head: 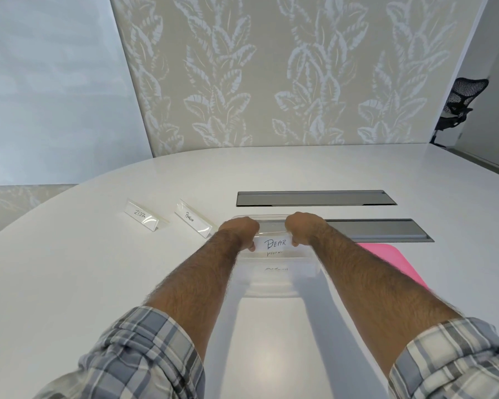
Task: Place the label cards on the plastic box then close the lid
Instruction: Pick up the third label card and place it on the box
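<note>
Pinching the BEAR card (274, 243) by its short ends, the left hand (239, 230) and right hand (303, 226) hold it crosswise at the open top of the clear plastic box (271, 290), while the ZEBRA card (142, 216) and PENGUIN card (193, 219) stand on the table (98, 283) nearer the left hand.

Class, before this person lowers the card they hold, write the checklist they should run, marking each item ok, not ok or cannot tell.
1. Left hand and right hand both pinch the BEAR card: ok.
2. Card sits over the plastic box: ok.
3. Box open, pink lid lying aside: ok.
4. Every card boxed: not ok; ZEBRA card and PENGUIN card stand on the table.
5. Room left inside: cannot tell.
</note>
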